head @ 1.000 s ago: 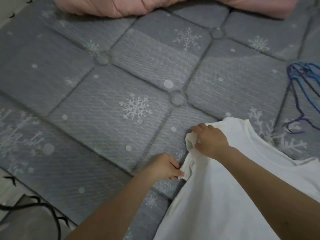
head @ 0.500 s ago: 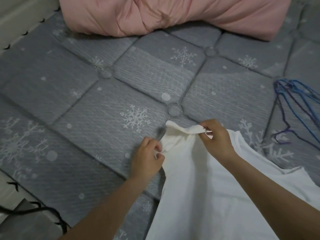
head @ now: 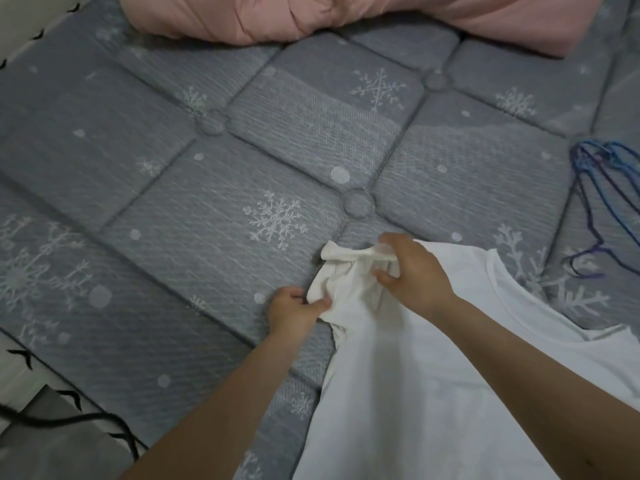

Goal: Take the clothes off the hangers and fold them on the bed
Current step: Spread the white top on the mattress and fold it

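— So, where is the shirt?

— The white T-shirt [head: 433,393] lies spread on the grey quilted mattress [head: 207,209], toward the near right, with its round neckline facing the right side. The sleeve [head: 349,275] at its upper left end is bunched up and lifted a little off the cover.

— And the hands?

— Both are on that sleeve. The left hand [head: 294,310] has its fingers curled and its thumb pressed onto the lower edge of the crumpled cloth, pinching it. The right hand [head: 412,271] comes in from the right across the shirt's body; its fingers are curled over the top of the bunched sleeve and its thumb sits under it, so it grips the fabric too.

— How close are they?

— Near each other, with only the wad of sleeve between them.

— Anything else on the bed?

— A bundle of blue and purple wire hangers [head: 602,202] rests on the mattress at the right edge, apart from the shirt. A rolled pink blanket [head: 311,15] lies along the far side. The cover has white snowflakes and dots, with round tufted buttons where the seams meet. At the near left corner something with a black cord [head: 69,419] shows beside the bed; I cannot tell what it is.
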Demonstrator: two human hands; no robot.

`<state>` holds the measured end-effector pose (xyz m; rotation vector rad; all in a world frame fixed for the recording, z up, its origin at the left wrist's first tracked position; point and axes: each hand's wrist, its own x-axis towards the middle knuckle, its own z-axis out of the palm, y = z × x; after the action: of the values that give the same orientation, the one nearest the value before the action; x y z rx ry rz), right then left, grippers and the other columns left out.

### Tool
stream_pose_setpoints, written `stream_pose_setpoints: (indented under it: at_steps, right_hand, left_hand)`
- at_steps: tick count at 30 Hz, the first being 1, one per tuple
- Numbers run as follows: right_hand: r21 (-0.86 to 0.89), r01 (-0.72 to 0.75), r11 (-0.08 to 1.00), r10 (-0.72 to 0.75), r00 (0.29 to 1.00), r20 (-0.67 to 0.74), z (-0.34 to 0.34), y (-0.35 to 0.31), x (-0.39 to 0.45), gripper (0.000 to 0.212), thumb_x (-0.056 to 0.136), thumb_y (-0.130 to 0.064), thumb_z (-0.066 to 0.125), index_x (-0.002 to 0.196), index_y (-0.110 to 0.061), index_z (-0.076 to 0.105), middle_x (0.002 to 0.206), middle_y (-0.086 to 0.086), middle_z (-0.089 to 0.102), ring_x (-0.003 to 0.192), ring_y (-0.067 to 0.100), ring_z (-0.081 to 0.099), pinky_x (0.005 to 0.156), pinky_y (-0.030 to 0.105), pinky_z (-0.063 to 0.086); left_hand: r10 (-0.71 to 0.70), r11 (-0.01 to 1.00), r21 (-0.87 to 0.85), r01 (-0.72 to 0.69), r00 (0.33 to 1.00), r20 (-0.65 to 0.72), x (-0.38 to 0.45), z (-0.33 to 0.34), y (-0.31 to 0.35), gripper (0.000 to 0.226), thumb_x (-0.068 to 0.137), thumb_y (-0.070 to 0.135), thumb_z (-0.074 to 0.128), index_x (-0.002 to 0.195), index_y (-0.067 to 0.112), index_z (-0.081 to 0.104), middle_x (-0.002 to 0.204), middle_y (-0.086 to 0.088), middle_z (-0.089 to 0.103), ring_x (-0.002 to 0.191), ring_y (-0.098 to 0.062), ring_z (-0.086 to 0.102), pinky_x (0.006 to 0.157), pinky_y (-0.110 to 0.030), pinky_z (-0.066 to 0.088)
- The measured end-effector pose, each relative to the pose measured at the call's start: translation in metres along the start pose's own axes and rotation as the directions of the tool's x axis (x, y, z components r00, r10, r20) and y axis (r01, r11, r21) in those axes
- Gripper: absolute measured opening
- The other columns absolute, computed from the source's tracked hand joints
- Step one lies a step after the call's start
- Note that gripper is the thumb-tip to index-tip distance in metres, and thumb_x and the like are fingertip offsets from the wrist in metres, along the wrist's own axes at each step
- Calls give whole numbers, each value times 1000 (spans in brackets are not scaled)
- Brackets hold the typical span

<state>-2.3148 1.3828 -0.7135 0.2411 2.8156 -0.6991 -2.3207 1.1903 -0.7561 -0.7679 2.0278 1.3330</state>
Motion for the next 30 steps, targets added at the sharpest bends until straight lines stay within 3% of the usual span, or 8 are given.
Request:
stream_pose_setpoints:
  at_steps: [4, 7, 12, 16, 18, 22, 25, 30]
  right_hand:
    - [-76, 54, 996, -48, 996, 80, 14, -21, 21, 65, 81, -27, 66, 139, -19, 37, 128, 3, 58, 116, 27, 52, 97, 34, 39]
    - [-141, 65, 988, -65, 998, 4, 20, -23, 27, 30, 84, -17, 58, 113, -17, 63, 104, 4, 67, 97, 27, 57, 83, 33, 42]
    - [272, -12, 962, 48, 991, -127, 3, -13, 23, 14, 87, -11, 60, 96, -13, 71, 92, -1, 62, 87, 15, 54, 74, 22, 36]
    - [466, -71, 882, 191, 957, -216, -34, 1, 16, 16, 84, -11, 66, 92, -24, 71, 81, -11, 49, 74, 3, 49, 76, 18, 38]
    - [613, -131, 779, 253, 960, -117, -50, 5, 10, 18, 86, -6, 61, 88, -22, 71, 73, -12, 53, 61, 1, 47, 64, 15, 38]
    - [797, -373, 475, 313, 918, 243, -77, 17, -14, 16, 91, -4, 44, 91, -7, 59, 70, 7, 60, 56, 18, 55, 46, 22, 43]
    - [802, -475, 362, 339, 869, 361, -82, 34, -33, 26, 97, -23, 39, 97, -3, 57, 78, 10, 65, 67, 25, 62, 59, 32, 51]
    - [678, -586, 444, 524, 783, 335, -69, 67, -55, 48, 94, -51, 44, 95, -7, 62, 85, 12, 67, 72, 24, 65, 63, 33, 55]
  left_hand:
    - [-21, 999, 46, 17, 995, 95, 7, -3, -3, 39, 75, 10, 76, 110, 1, 60, 102, -13, 67, 94, -28, 65, 87, -41, 53]
    - [84, 991, 91, -94, 990, 110, 3, -6, -3, 16, 87, 12, 64, 96, -1, 66, 72, -2, 61, 75, -21, 57, 72, -33, 48]
    - [316, 941, 152, -303, 946, -70, -4, -19, -4, 13, 91, 13, 58, 78, 11, 56, 64, 2, 52, 63, -16, 51, 63, -20, 43]
    - [383, 924, 78, -375, 905, -185, -12, -19, -6, 7, 90, 9, 58, 85, 14, 60, 82, -8, 64, 79, -27, 61, 79, -44, 52]
    - [420, 907, 52, -418, 884, -207, -23, -14, -5, 8, 90, 8, 59, 92, 13, 64, 86, -6, 66, 82, -24, 63, 81, -42, 53]
    - [515, 852, 10, -523, 837, -185, -52, 2, 0, 18, 87, 4, 61, 85, 21, 63, 79, 5, 63, 67, 2, 57, 67, -12, 46]
    - [716, 698, 78, -712, 695, -67, -67, 14, -6, 15, 79, 15, 65, 75, 29, 62, 76, 2, 61, 62, -4, 55, 63, -13, 43]
    - [833, 396, 133, -908, 417, 365, -86, 41, -24, 13, 76, 19, 61, 81, 11, 70, 76, 10, 51, 66, 4, 49, 66, -9, 40]
